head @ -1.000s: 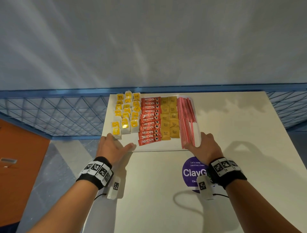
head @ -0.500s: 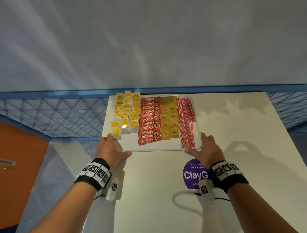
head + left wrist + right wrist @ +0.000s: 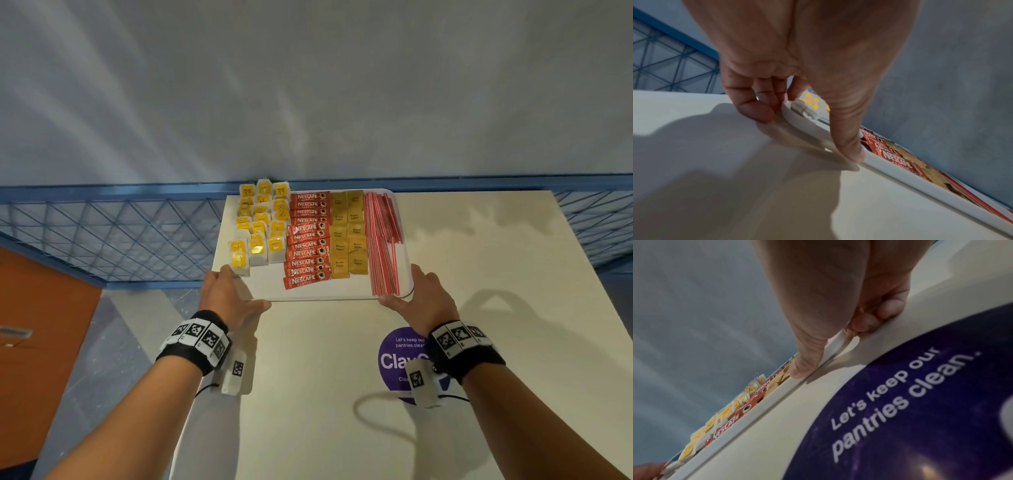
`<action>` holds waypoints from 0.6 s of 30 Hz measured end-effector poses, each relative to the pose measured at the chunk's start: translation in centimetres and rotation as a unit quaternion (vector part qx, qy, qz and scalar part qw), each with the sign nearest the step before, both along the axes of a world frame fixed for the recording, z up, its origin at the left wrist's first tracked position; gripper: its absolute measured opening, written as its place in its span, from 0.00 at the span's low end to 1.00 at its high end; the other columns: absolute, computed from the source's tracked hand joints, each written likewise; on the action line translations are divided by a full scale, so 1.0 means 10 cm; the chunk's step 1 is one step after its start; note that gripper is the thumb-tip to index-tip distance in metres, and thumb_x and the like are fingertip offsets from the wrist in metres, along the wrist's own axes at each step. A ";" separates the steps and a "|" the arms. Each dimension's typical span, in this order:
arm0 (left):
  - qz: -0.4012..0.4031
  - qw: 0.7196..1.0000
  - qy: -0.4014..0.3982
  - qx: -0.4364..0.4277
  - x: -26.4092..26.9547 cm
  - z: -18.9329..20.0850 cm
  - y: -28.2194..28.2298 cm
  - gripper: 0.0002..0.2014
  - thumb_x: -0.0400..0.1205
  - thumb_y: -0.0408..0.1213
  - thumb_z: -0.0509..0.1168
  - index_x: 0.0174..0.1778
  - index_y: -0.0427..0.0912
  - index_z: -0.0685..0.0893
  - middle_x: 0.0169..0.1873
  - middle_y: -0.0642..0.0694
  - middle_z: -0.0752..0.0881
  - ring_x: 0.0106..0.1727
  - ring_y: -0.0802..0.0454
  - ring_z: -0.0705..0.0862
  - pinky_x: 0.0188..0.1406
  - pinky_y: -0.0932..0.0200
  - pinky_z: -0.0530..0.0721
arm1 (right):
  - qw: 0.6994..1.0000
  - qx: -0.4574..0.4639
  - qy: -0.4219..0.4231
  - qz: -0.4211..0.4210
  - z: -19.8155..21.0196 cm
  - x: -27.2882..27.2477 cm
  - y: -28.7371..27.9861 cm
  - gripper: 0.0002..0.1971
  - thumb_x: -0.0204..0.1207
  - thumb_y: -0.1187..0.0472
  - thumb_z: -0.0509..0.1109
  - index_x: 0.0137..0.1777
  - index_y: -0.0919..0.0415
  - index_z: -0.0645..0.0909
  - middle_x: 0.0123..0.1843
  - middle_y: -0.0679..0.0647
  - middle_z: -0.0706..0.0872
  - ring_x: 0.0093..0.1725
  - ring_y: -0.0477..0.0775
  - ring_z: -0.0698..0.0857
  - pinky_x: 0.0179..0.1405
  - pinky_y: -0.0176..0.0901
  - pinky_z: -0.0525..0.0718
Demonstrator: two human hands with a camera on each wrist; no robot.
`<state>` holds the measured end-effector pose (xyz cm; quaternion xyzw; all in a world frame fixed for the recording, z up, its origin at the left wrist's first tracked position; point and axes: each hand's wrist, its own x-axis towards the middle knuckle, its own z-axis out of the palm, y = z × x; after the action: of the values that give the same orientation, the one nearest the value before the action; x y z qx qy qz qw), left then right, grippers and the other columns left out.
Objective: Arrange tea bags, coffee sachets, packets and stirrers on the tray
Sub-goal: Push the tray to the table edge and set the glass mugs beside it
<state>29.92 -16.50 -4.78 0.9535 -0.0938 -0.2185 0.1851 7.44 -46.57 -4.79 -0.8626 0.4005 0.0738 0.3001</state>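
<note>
Head view first: the tray [image 3: 318,294] sits on the white table [image 3: 479,274] between the two hands, and it looks fully stocked. Just beyond the left hand [image 3: 227,301] stand the tea bags [image 3: 260,233]; next toward the right hand [image 3: 423,301] come the coffee sachets [image 3: 308,240], then the brown sugar packets [image 3: 347,236], and the stirrers [image 3: 382,243] lie just beyond the right hand. Each hand clasps a near corner of the tray, thumb along the front rim, fingers round the side. Nothing loose shows on the table, so the sorting seems done; what remains is probably only squaring or shifting the tray. Left wrist view: the thumb [image 3: 849,146] presses on the rim while the curled fingers [image 3: 754,110] hook at the corner's edge; sachets show just past the thumb. Right wrist view: the thumb [image 3: 805,363] lies on the rim [image 3: 777,395], bent fingers [image 3: 875,318] tuck against the corner, and a purple sticker [image 3: 920,402] lies on the table near the wrist.
</note>
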 end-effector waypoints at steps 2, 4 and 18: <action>0.001 1.000 0.000 -0.002 0.00 -0.01 0.00 0.49 0.62 0.57 0.86 0.74 0.46 0.71 0.70 0.43 0.71 0.72 0.41 0.75 0.70 0.41 0.82 | 1.000 0.000 0.001 -0.002 -0.01 0.00 -0.01 0.40 0.71 0.30 0.76 0.77 0.46 0.67 0.57 0.49 0.75 0.49 0.53 0.80 0.51 0.47 0.79; 0.001 1.000 0.001 -0.004 0.02 -0.02 0.00 0.49 0.62 0.57 0.86 0.74 0.46 0.71 0.70 0.43 0.71 0.73 0.40 0.75 0.70 0.40 0.82 | 1.000 0.001 0.001 -0.001 -0.01 0.01 -0.01 0.40 0.71 0.30 0.76 0.78 0.46 0.67 0.57 0.50 0.75 0.49 0.53 0.80 0.51 0.47 0.79; 0.004 0.999 0.004 -0.036 -0.11 0.11 0.05 0.45 0.67 0.59 0.80 0.76 0.49 0.70 0.68 0.44 0.72 0.71 0.42 0.76 0.67 0.42 0.82 | 1.000 -0.002 0.012 -0.009 0.08 -0.05 0.02 0.42 0.75 0.33 0.75 0.81 0.55 0.65 0.70 0.57 0.79 0.63 0.60 0.84 0.57 0.53 0.83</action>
<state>28.80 -16.02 -3.68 0.9457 -0.0969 -0.2180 0.2208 6.95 -46.40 -4.00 -0.8585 0.4119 0.0811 0.2943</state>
